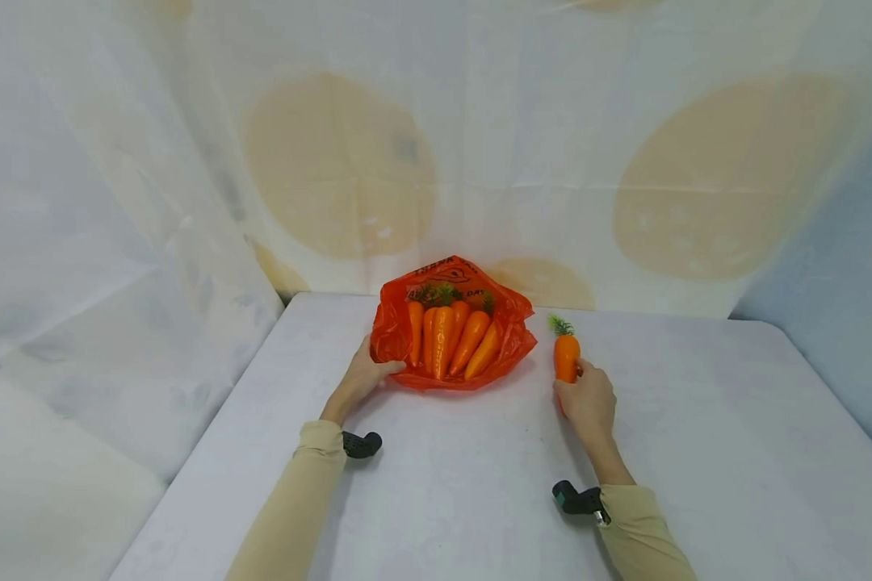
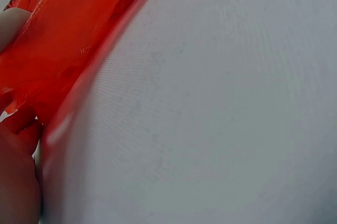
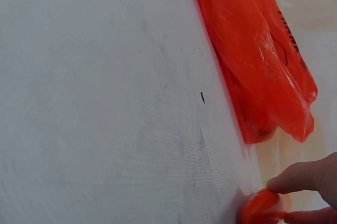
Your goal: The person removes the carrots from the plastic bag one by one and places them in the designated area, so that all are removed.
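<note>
A red plastic bag (image 1: pixel 512 343) lies spread at the table's far side, its mouth facing me. Several orange carrots (image 1: pixel 442 343) with green tops rest side by side in it. My left hand (image 1: pixel 366 373) grips the bag's left edge, the thumb over the rim; in the left wrist view the other fingers (image 2: pixel 23 129) curl beneath the red plastic (image 2: pixel 68 45). To the right of the bag, my right hand (image 1: pixel 589 401) pinches a single carrot (image 1: pixel 567 355) between thumb and fingers, its leafy top pointing away from me. The right wrist view shows this carrot's orange body (image 3: pixel 260 206) at the lower edge.
The table (image 1: pixel 450 484) has a pale cover. A patterned curtain (image 1: pixel 523 161) hangs right behind its far edge, and more pale cloth (image 1: pixel 80 242) closes off the left side. Dark wrist cameras (image 1: pixel 577 498) stick out from both sleeves. A small dark mark (image 3: pixel 202 97) shows on the tabletop.
</note>
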The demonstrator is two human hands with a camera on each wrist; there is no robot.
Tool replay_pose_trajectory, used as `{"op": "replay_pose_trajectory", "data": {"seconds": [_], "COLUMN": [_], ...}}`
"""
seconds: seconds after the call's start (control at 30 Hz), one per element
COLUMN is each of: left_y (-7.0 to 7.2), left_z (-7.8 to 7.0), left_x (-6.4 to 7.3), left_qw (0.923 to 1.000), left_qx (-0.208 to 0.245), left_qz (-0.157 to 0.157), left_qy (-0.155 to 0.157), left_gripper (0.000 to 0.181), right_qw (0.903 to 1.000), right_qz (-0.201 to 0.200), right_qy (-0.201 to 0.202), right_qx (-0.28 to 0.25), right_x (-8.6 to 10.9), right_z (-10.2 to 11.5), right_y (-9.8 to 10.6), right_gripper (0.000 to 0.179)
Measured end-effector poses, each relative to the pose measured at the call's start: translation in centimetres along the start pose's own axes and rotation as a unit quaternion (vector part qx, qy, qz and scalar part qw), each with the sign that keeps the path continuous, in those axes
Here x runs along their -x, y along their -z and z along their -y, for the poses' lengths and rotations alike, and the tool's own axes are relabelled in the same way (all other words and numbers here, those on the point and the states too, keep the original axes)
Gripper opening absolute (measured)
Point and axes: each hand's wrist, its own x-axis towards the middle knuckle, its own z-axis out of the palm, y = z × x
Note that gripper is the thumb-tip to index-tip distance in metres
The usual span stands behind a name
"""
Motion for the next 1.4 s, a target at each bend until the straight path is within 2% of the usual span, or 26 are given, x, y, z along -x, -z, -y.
{"op": "replay_pose_trajectory", "data": {"seconds": [0.5,0.87,1.23,1.4], "left_y": [0.0,0.0,0.1,0.1], "left_z": [-0.2,-0.1,0.1,0.1], "left_x": [0.1,0.1,0.1,0.1], "left_qw": [0.9999,1.0000,0.9999,1.0000], "left_qx": [0.004,0.001,0.007,0.007], "left_qz": [0.002,0.001,0.006,0.002], "left_qy": [-0.010,-0.004,-0.006,-0.006], "left_gripper": [0.085,0.084,0.085,0.083], "right_qw": [0.9998,0.9999,0.9939,0.9862], "right_qz": [-0.012,-0.008,-0.039,-0.046], "right_qy": [0.008,0.008,0.031,0.071], "right_qx": [0.014,-0.003,-0.098,-0.142], "right_x": [0.3,0.1,-0.4,-0.4], "right_z": [-0.2,-0.1,1.1,2.5], "right_y": [0.5,1.0,1.3,1.0], "right_gripper": [0.058,0.059,0.063,0.062]}}
